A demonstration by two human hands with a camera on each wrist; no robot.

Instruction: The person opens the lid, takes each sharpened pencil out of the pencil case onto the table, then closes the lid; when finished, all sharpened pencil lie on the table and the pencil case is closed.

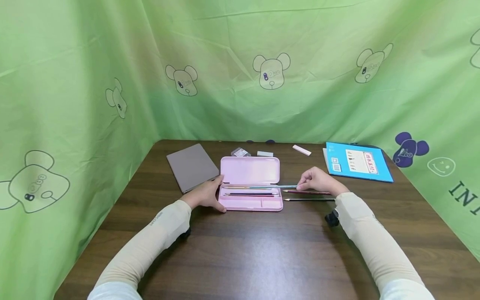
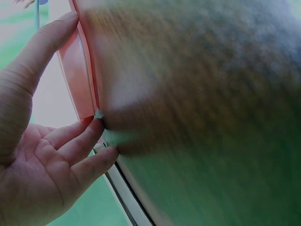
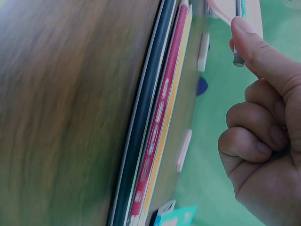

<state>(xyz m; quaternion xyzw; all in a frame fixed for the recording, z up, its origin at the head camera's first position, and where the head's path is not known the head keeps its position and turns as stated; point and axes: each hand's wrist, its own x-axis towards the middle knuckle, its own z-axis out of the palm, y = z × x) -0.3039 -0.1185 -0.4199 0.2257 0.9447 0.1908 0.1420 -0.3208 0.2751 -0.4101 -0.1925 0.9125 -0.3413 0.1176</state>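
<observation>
An opened pink pencil case [image 1: 271,203] lies on the table with its lid [image 1: 250,170] tipped back and several pencils inside. My left hand [image 1: 205,194] holds its left end, thumb at the front corner and fingers by the lid; in the left wrist view the thumb [image 2: 51,40] lies along the pink edge. Between right thumb and forefinger my right hand [image 1: 318,180] pinches a light blue pencil [image 1: 283,187] near its end, its other part reaching over the tray. Beneath that hand lie a red pencil [image 3: 160,113] and a black pencil [image 3: 141,122], with a yellow pencil [image 3: 168,122] beside them.
A grey notebook [image 1: 193,166] lies at the left, and a blue book [image 1: 339,162] at the back right. Behind the case are a small clear packet [image 1: 240,152], a whitish block [image 1: 265,154] and a pale pink strip [image 1: 301,150]. A green curtain [image 1: 240,112] borders the table.
</observation>
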